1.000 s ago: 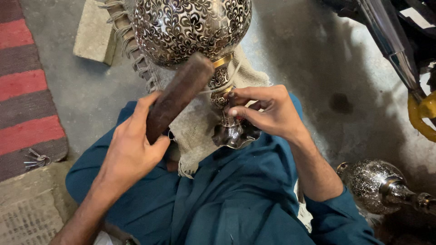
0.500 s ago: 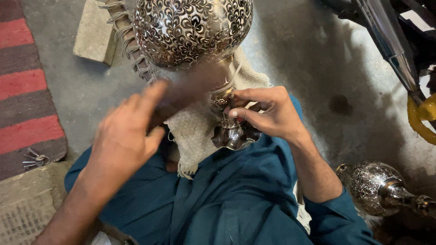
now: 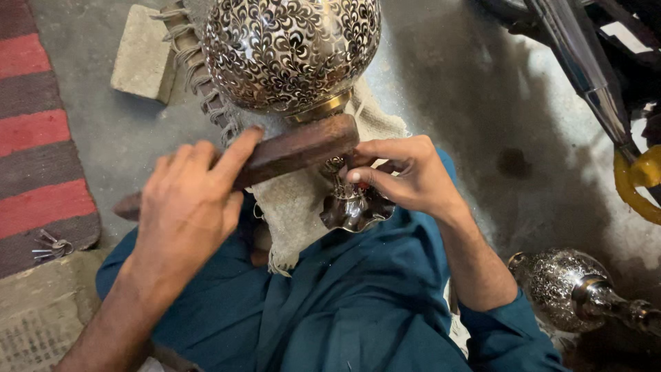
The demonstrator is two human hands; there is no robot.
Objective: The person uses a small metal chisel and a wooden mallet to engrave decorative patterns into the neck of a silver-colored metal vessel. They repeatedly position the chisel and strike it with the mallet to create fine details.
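A large round metal vessel [image 3: 292, 52] with black scroll engraving lies on a burlap cloth [image 3: 292, 207] over my lap. My left hand [image 3: 186, 207] grips a dark wooden mallet [image 3: 303, 148], whose head sits against the brass neck just under the globe. My right hand [image 3: 406, 176] pinches the vessel's narrow stem, right above its scalloped metal foot [image 3: 354, 210]. Whether a small tool is in those fingers is hidden.
A second engraved metal vessel [image 3: 561, 286] lies on the concrete floor at right. A stone block [image 3: 141, 55] sits at upper left, a red striped rug [image 3: 38, 151] with a bunch of keys [image 3: 51, 246] at left. A chrome pipe [image 3: 585, 69] and a yellow part [image 3: 637, 182] stand at upper right.
My left hand swung the mallet back and then brought it down onto the vessel's neck. My right hand stayed on the stem.
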